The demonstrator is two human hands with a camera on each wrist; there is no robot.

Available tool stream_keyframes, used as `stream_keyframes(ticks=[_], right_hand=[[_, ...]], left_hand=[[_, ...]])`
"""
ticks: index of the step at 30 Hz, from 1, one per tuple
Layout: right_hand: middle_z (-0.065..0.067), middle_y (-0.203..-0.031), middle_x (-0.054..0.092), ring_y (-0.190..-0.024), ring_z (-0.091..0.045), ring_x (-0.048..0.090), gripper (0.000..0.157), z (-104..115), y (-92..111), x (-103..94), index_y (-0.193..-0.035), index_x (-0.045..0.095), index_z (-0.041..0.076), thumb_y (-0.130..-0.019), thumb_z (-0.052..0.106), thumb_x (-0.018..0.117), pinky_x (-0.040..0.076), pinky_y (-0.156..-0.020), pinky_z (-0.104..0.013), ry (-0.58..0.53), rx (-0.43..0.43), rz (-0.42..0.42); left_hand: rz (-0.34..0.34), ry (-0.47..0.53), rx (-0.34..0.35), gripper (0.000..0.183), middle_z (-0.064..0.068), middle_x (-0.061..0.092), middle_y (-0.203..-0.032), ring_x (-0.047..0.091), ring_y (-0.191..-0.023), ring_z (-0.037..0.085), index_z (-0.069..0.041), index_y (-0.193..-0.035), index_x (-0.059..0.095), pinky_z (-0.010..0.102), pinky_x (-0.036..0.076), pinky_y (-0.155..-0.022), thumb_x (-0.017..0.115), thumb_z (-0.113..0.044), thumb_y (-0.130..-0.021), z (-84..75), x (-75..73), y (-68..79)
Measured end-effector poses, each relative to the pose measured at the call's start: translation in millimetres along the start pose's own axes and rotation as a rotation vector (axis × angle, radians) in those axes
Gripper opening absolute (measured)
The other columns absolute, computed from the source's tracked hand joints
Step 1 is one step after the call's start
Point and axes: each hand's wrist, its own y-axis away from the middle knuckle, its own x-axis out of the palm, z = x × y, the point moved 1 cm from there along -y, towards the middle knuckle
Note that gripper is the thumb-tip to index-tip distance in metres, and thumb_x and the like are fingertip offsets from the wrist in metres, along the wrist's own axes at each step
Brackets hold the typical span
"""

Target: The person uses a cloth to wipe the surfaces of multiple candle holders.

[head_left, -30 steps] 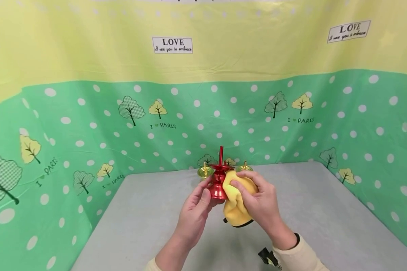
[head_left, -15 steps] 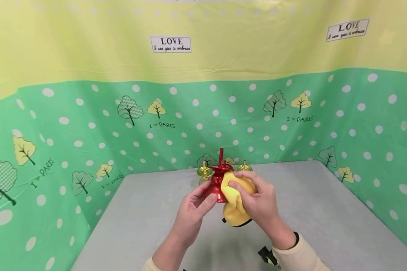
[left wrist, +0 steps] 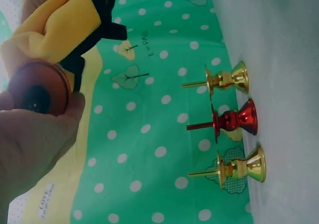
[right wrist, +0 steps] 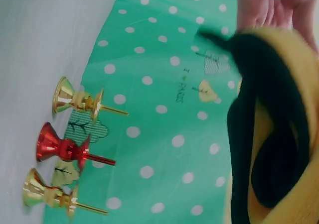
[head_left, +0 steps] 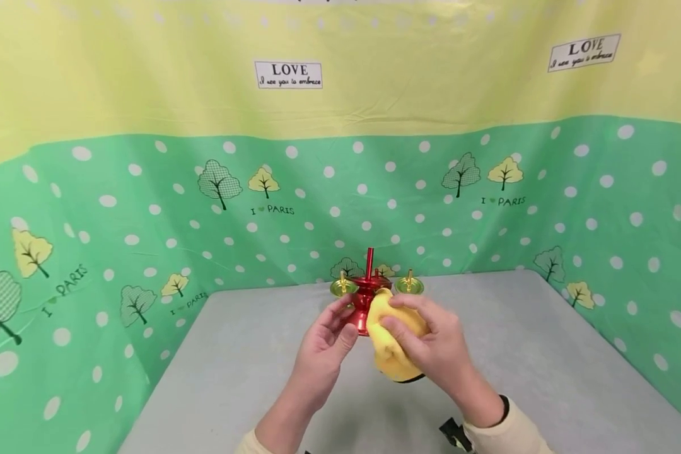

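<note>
My left hand (head_left: 320,353) grips a red metal candlestick (head_left: 360,318) with a thin upright spike, holding it above the table. Its round underside (left wrist: 37,79) faces the camera in the left wrist view. Against the candlestick's right side, my right hand (head_left: 439,340) presses a bunched yellow cloth (head_left: 388,353) pinched between thumb and fingers. Black edging (right wrist: 241,154) of the cloth hangs toward the camera in the right wrist view and hides the candlestick there.
Behind the hands stand a gold candlestick (left wrist: 234,79), a second red candlestick (left wrist: 239,119) and another gold candlestick (left wrist: 246,169) in a row on the grey table (head_left: 221,372). A green and yellow printed curtain (head_left: 295,170) encloses the table's back and sides.
The cloth has shifted slightly to the left across the candlestick, covering more of its lower right side. The candlestick has dipped a little, and the left thumb sits further right.
</note>
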Motion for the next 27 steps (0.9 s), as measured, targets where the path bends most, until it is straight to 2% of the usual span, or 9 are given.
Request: stream_keyframes(ticks=[2, 4, 6, 9, 15, 17, 20, 24, 27], right_hand=[[-0.01, -0.101, 0.081, -0.078, -0.015, 0.075, 0.025, 2.1, 0.4, 1.5, -0.111, 0.077, 0.009, -0.091, 0.019, 0.087, 0.061, -0.071, -0.017, 0.041, -0.101, 0.003], [-0.009, -0.103, 0.081, -0.083, -0.019, 0.077, 0.025, 2.5, -0.2, 2.5, -0.111, 0.078, 0.008, -0.092, 0.022, 0.087, 0.062, -0.076, -0.018, 0.081, -0.129, 0.003], [-0.009, -0.102, 0.082, -0.067, -0.011, 0.07, 0.024, 0.1, -0.6, 2.7, -0.111, 0.077, 0.009, -0.089, 0.015, 0.088, 0.057, -0.067, -0.011, 0.105, -0.074, -0.001], [-0.01, -0.1, 0.082, -0.061, -0.006, 0.064, 0.033, -2.2, 0.7, 2.4, -0.11, 0.077, 0.009, -0.081, 0.002, 0.09, 0.049, -0.056, -0.009, 0.106, 0.011, -0.011], [-0.008, -0.1, 0.082, -0.08, -0.018, 0.078, 0.025, 2.5, 5.4, 4.5, -0.11, 0.078, 0.009, -0.09, 0.022, 0.088, 0.062, -0.072, -0.017, 0.104, -0.125, -0.004], [-0.01, -0.099, 0.081, -0.065, -0.009, 0.069, 0.024, 0.0, 3.8, 3.5, -0.11, 0.077, 0.009, -0.089, 0.014, 0.088, 0.056, -0.063, -0.012, 0.107, -0.075, -0.013], [-0.012, -0.097, 0.081, -0.059, -0.002, 0.06, 0.033, -2.5, 3.2, 0.7, -0.11, 0.077, 0.007, -0.081, -0.001, 0.089, 0.047, -0.052, -0.01, 0.076, 0.023, -0.012], [-0.009, -0.102, 0.082, -0.078, -0.014, 0.076, 0.029, 2.4, 9.0, -0.1, -0.11, 0.078, 0.01, -0.084, 0.009, 0.091, 0.061, -0.07, -0.016, 0.074, -0.045, 0.032], [-0.008, -0.102, 0.082, -0.078, -0.014, 0.076, 0.027, -0.2, 9.0, 0.6, -0.109, 0.078, 0.011, -0.085, 0.009, 0.09, 0.061, -0.071, -0.016, 0.075, -0.003, 0.025]], left_hand=[[-0.029, -0.026, -0.002, 0.061, 0.023, 0.052, -0.159, 0.057, -0.143, 0.02, 0.001, -0.16, 0.043, 0.022, 0.052, -0.111, 0.065, -0.022, -0.107, 0.7, -0.6, -0.1], [-0.035, -0.022, 0.004, 0.063, 0.023, 0.051, -0.161, 0.055, -0.146, 0.027, 0.002, -0.159, 0.044, 0.022, 0.052, -0.111, 0.067, -0.022, -0.106, 0.1, -1.2, 0.3], [-0.041, -0.008, 0.003, 0.064, 0.023, 0.05, -0.162, 0.053, -0.148, 0.031, 0.002, -0.158, 0.045, 0.022, 0.052, -0.111, 0.068, -0.024, -0.105, -0.8, -1.7, 1.0], [-0.036, -0.002, -0.003, 0.065, 0.023, 0.05, -0.162, 0.053, -0.147, 0.032, 0.002, -0.158, 0.045, 0.022, 0.053, -0.11, 0.07, -0.023, -0.103, -1.1, -1.3, 0.5], [-0.053, 0.047, -0.026, 0.071, 0.023, 0.052, -0.158, 0.059, -0.136, 0.018, 0.001, -0.157, 0.047, 0.021, 0.055, -0.107, 0.077, -0.022, -0.097, -0.1, -0.7, -1.3], [-0.051, 0.085, -0.027, 0.072, 0.024, 0.052, -0.158, 0.06, -0.136, 0.017, 0.002, -0.156, 0.047, 0.022, 0.055, -0.107, 0.078, -0.022, -0.096, 0.4, -0.8, -1.3], [-0.04, 0.1, -0.039, 0.073, 0.024, 0.051, -0.159, 0.059, -0.137, 0.018, 0.003, -0.156, 0.047, 0.022, 0.055, -0.108, 0.078, -0.023, -0.096, 2.2, 0.2, -2.4], [-0.052, 0.083, -0.055, 0.074, 0.023, 0.053, -0.158, 0.059, -0.137, 0.018, 0.002, -0.156, 0.048, 0.021, 0.053, -0.109, 0.08, -0.023, -0.095, 4.8, 1.8, -4.8], [-0.048, 0.126, -0.051, 0.073, 0.022, 0.053, -0.157, 0.059, -0.137, 0.017, 0.004, -0.156, 0.046, 0.022, 0.053, -0.11, 0.079, -0.022, -0.096, 6.1, 1.9, -4.4]])
